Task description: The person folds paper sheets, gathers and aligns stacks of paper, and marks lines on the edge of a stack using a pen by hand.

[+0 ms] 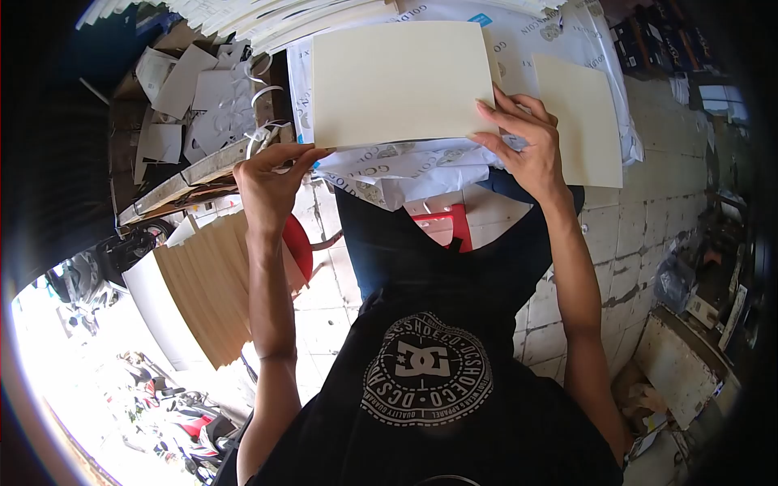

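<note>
A cream sheet of paper or card (401,81) lies in front of me over white printed wrapping paper (421,174). My left hand (275,174) pinches the sheet's near left corner between thumb and fingers. At the near right corner, my right hand (527,138) has its thumb at the near edge and its fingers along the right side, gripping the sheet. A second cream sheet (579,121) rests to the right, beyond my right hand. Whether one sheet or several are in my hands, I cannot tell.
A wooden bin (182,182) with white paper scraps (190,89) stands at the left. Below it is a tall stack of cream sheets (207,292), near a red round seat (297,251). More stacked paper (284,24) lines the far edge. Cluttered boxes (685,368) stand at the right.
</note>
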A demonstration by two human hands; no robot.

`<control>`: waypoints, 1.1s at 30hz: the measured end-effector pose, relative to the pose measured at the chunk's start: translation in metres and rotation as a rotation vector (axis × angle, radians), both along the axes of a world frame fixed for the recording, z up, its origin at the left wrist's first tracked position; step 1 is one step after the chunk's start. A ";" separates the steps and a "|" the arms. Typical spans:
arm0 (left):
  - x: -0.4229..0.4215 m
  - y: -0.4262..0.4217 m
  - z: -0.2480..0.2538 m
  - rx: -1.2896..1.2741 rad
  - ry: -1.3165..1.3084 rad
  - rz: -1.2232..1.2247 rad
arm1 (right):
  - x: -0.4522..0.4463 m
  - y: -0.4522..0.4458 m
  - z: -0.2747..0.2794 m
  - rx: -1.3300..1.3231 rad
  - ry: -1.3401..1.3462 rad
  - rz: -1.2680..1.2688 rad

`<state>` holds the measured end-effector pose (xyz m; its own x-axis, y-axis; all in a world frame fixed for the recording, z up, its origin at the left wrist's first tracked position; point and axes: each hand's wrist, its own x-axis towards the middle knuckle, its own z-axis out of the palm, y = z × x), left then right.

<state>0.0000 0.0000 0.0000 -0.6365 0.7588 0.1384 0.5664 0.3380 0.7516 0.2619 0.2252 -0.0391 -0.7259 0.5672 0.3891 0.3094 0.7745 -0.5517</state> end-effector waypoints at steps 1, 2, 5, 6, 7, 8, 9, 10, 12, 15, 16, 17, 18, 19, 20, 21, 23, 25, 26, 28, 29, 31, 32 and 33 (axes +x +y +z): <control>0.000 0.000 0.000 -0.001 0.004 0.000 | 0.000 0.000 0.000 0.008 0.001 0.000; 0.000 0.000 0.000 -0.003 0.007 0.001 | 0.001 0.000 0.000 0.016 0.002 0.000; -0.001 0.001 0.004 -0.035 -0.022 0.019 | -0.001 0.001 -0.001 0.003 0.007 0.002; -0.001 0.001 0.003 -0.025 -0.036 0.019 | -0.001 0.001 -0.001 -0.008 0.008 -0.002; -0.001 0.001 0.002 -0.016 -0.051 0.019 | -0.001 0.001 -0.001 -0.020 0.008 -0.006; -0.001 0.001 0.001 -0.007 -0.066 0.019 | -0.002 0.000 0.000 -0.033 0.008 -0.009; -0.004 -0.001 -0.003 0.009 -0.057 -0.007 | -0.002 0.000 0.000 -0.022 0.007 -0.008; -0.008 -0.003 -0.010 0.025 -0.047 -0.034 | -0.002 0.000 0.000 -0.011 0.006 -0.008; -0.010 -0.005 -0.013 0.068 -0.181 -0.019 | -0.001 0.000 0.000 -0.006 0.003 -0.008; -0.007 -0.004 -0.009 0.051 -0.491 0.100 | 0.000 -0.001 -0.002 -0.027 0.012 -0.015; -0.003 -0.003 -0.008 -0.018 -0.515 0.138 | 0.000 -0.001 -0.003 -0.036 0.022 -0.015; 0.002 -0.002 -0.009 -0.084 -0.542 0.181 | 0.000 0.000 -0.003 -0.042 0.029 -0.009; 0.006 0.002 -0.011 -0.088 -0.568 0.163 | -0.002 -0.003 0.002 -0.009 -0.020 -0.014; 0.011 0.005 -0.012 -0.081 -0.575 0.155 | -0.004 -0.008 0.015 0.024 -0.068 -0.022; 0.011 0.004 -0.014 -0.085 -0.568 0.145 | -0.005 -0.015 0.029 0.058 -0.117 -0.034; 0.012 0.005 -0.017 -0.090 -0.562 0.131 | -0.015 -0.026 0.046 0.084 -0.106 0.000; 0.012 0.004 -0.018 -0.069 -0.602 0.128 | -0.042 -0.065 0.061 0.111 -0.107 0.059; 0.008 0.003 -0.024 -0.040 -0.671 0.095 | -0.075 -0.106 0.061 0.035 -0.115 0.139; 0.007 0.002 -0.030 0.006 -0.708 0.092 | -0.090 -0.118 0.052 0.038 -0.145 0.220; 0.007 0.003 -0.032 0.039 -0.777 0.109 | -0.105 -0.136 0.024 0.152 -0.205 0.138; 0.007 0.006 -0.030 0.025 -0.774 0.098 | -0.105 -0.138 0.014 0.190 -0.211 0.117; 0.009 0.006 -0.024 0.004 -0.773 0.100 | -0.072 -0.119 0.024 -0.007 -0.189 0.123; 0.012 0.006 -0.024 0.028 -0.790 0.116 | -0.049 -0.110 0.024 0.024 -0.239 0.060; 0.012 0.005 -0.026 0.024 -0.803 0.131 | -0.027 -0.098 0.018 0.083 -0.211 -0.008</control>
